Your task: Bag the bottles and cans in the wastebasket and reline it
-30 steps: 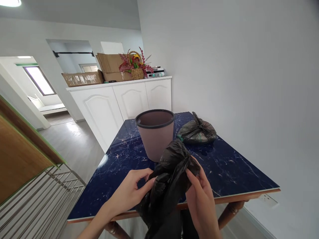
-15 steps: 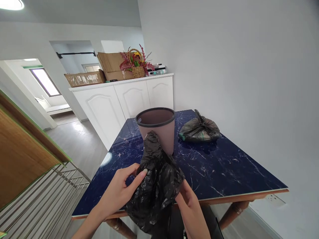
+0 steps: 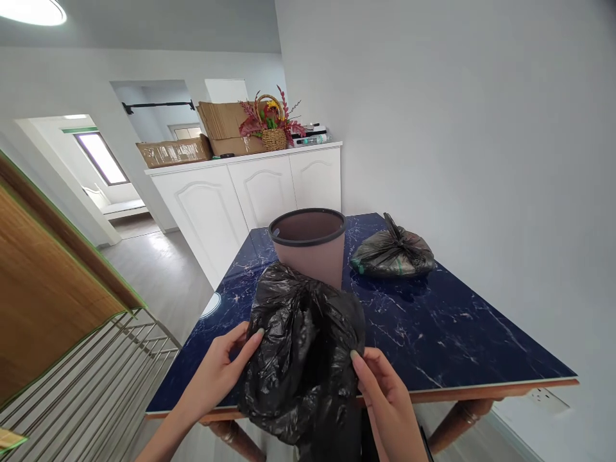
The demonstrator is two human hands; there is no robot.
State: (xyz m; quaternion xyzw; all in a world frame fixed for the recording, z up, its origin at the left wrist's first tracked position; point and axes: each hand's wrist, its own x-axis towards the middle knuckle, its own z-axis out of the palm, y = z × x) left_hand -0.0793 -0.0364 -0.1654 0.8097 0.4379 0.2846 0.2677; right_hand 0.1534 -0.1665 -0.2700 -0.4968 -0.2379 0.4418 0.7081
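A black plastic garbage bag [image 3: 279, 359] hangs between my two hands over the front edge of the table, its mouth spread partly apart with a dark hollow in the middle. My left hand [image 3: 226, 362] pinches its left side between thumb and fingers. On the opposite side, my right hand [image 3: 385, 388] grips the bag's edge in the same way. Just behind the bag stands an upright mauve trash can [image 3: 315, 260] with a black rim, its lower front hidden by the bag. No liner shows over that rim.
A knotted, filled black bag [image 3: 394, 253] lies on the blue marbled table [image 3: 433, 327], right of the can. Behind are a white cabinet [image 3: 202, 199], cardboard boxes [image 3: 176, 152] and a flower basket [image 3: 274, 138]. A metal rack [image 3: 96, 385] stands at left, a wall at right.
The garbage bag has been spread wider, and its mouth now shows a dark hollow. My hands have moved apart, the right one outward and up. The view has shifted slightly.
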